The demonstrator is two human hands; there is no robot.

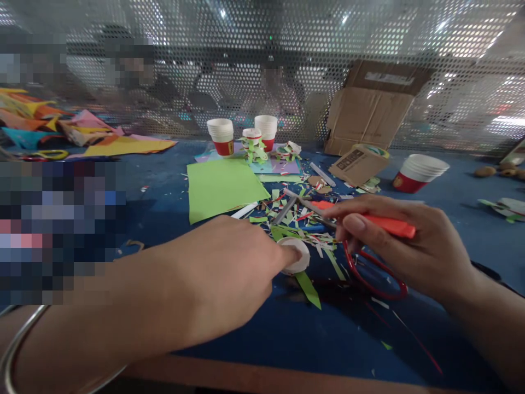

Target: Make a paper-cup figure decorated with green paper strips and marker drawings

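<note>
My left hand (pixel 229 262) is closed, its fingertips pressed on a small round white paper cup base (pixel 302 257). Green paper strips (pixel 308 290) stick out from this base; the rest of the fingers are hidden behind the hand. My right hand (pixel 402 241) is closed in a pen-like grip on an orange-handled tool (pixel 391 225). Thin grey metal reaches left from those fingertips, above the cup base; its exact kind I cannot make out. Just under the right hand shows the red loop handle (pixel 379 287) of what look like scissors.
Paper scraps (pixel 283 219) litter the blue table (pixel 229 339) around the hands. Beyond lie a green sheet (pixel 223 186), stacked paper cups (pixel 220 137) and small cup crafts (pixel 253 143). To the right are cardboard (pixel 359 167) and another cup stack (pixel 420 172). Coloured paper (pixel 131 145) lies left.
</note>
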